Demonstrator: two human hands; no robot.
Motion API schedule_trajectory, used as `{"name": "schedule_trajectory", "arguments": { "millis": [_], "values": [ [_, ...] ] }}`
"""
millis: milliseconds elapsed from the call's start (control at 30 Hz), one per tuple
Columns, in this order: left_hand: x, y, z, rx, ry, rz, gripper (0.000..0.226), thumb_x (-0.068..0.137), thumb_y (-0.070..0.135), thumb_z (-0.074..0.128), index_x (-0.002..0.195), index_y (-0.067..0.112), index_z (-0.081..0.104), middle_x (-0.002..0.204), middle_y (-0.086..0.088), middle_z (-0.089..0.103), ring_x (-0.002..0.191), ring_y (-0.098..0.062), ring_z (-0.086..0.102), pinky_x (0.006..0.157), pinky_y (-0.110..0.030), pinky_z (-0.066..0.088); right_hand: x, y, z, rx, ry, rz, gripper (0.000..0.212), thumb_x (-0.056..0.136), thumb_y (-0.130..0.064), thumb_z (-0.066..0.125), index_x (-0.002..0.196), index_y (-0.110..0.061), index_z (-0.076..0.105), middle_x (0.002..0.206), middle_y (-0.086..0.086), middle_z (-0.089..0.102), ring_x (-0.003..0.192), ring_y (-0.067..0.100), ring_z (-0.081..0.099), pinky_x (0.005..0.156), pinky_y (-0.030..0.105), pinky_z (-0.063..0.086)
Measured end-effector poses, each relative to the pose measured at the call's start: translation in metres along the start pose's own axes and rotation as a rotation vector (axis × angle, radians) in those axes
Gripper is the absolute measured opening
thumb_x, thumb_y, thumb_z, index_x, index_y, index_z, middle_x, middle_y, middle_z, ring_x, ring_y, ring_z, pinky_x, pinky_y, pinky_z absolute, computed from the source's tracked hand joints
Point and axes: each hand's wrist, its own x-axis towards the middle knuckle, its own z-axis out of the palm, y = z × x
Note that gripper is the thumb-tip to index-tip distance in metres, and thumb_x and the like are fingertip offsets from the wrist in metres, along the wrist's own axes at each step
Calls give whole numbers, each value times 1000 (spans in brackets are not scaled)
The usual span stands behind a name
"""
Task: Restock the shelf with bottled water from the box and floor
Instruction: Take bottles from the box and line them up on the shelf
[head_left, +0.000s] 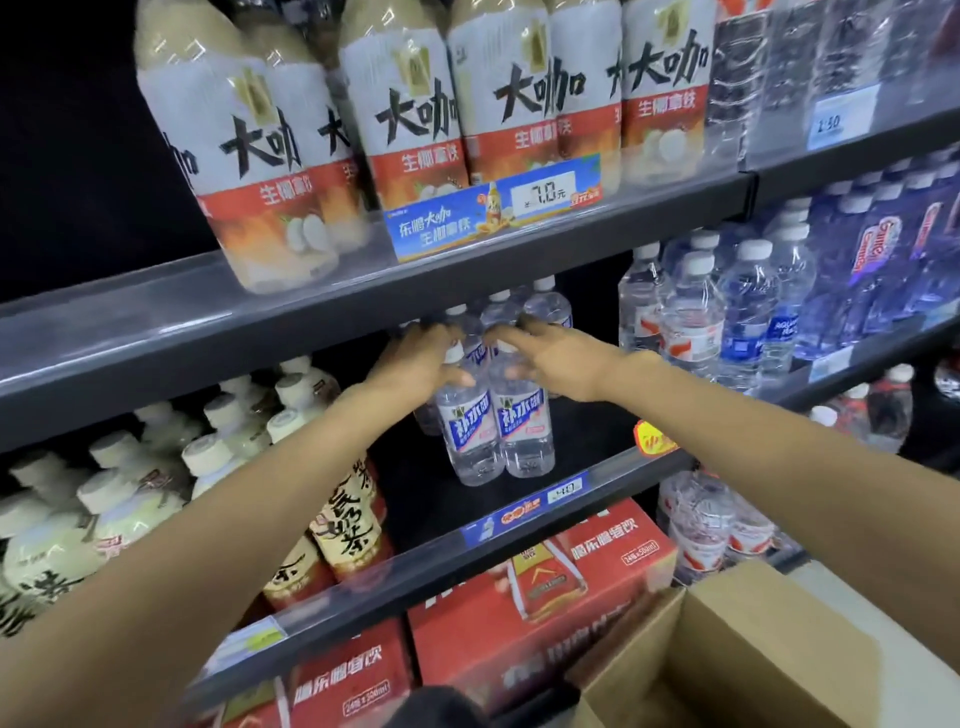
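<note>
Take the blue price strip on the middle shelf's front edge as your reference. Far left of it stand cream-capped pale tea bottles; nearer it, tan-labelled ones with black brush lettering. If your left forearm drops while you reach in, it could brush these and tip one off the lip.

Above the strip and just left of its middle, your left hand curls its fingers round the neck of the left clear plastic water bottle with the blue-and-white label. That bottle stands upright on the dark grey metal shelf, touching its twin, the right clear water bottle with the same label, which your right hand covers at the cap; the fingers look bent over it, but whether they truly grip cannot be told.

More clear bottles stand behind. Push too hard and that back row may topple; let go while the front pair leans and it may roll toward the edge.

Below and right of the strip sits the open brown cardboard box. Its inside is hidden here, so you may catch a flap when stepping back.
</note>
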Motion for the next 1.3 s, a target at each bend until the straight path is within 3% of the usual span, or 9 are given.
{"name": "schedule_trajectory", "arguments": {
  "millis": [133,233,667,800,900,967,1033,1133,1300],
  "values": [
    [10,-4,-1,17,-33,-18,47,74,30,79,115,21,57,131,-6,56,119,-26,53,97,-33,45,4,2,-1,81,-67,47,81,84,-28,72,149,-28,21,133,16,44,118,35,50,96,39,45],
    [14,-11,0,8,-32,-21,46,76,26,77,116,20,56,132,-4,55,120,-24,52,95,-31,42,17,-2,8,130,-30,68,78,85,-17,70,145,-34,23,130,14,46,110,35,53,88,43,50],
    [24,-34,-3,-34,-16,14,17,90,21,61,95,23,45,111,0,53,98,-12,45,79,-23,29,62,-9,20,109,11,109,83,83,-9,71,148,-30,25,142,13,44,122,32,51,100,42,44],
    [23,-29,-5,8,-23,-5,18,92,20,58,108,20,50,122,-7,55,101,-22,51,80,-28,35,66,-11,23,170,6,116,83,84,-5,70,149,-30,24,145,13,42,123,31,51,99,42,46],
    [21,-28,-3,92,-28,-37,17,90,21,56,102,25,45,124,-8,54,98,-22,49,78,-27,34,66,-13,24,159,14,139,86,83,-10,71,150,-35,23,148,10,39,130,30,43,102,44,44],
    [18,-24,-2,147,-10,-44,22,93,19,55,114,20,48,131,-9,50,109,-26,51,86,-32,40,62,-16,22,124,20,145,87,85,-11,69,151,-36,19,148,11,37,131,31,40,102,42,43],
    [12,-17,-2,238,30,-47,35,95,17,52,130,19,46,138,-10,46,121,-30,50,94,-37,43,55,-20,22,81,25,137,90,86,-9,67,151,-38,13,152,11,29,133,32,38,98,41,44],
    [-2,-7,-2,386,109,0,51,95,16,52,142,27,34,144,-5,40,125,-31,49,89,-40,47,39,-30,26,100,70,156,90,86,-7,65,151,-37,12,160,8,7,141,36,23,100,46,43],
    [-37,0,-5,432,236,90,54,93,20,53,143,21,35,149,1,35,132,-29,39,93,-43,47,11,-45,26,57,335,57,65,84,-5,61,143,-19,38,139,16,43,123,38,45,92,49,49]
  ]
}}
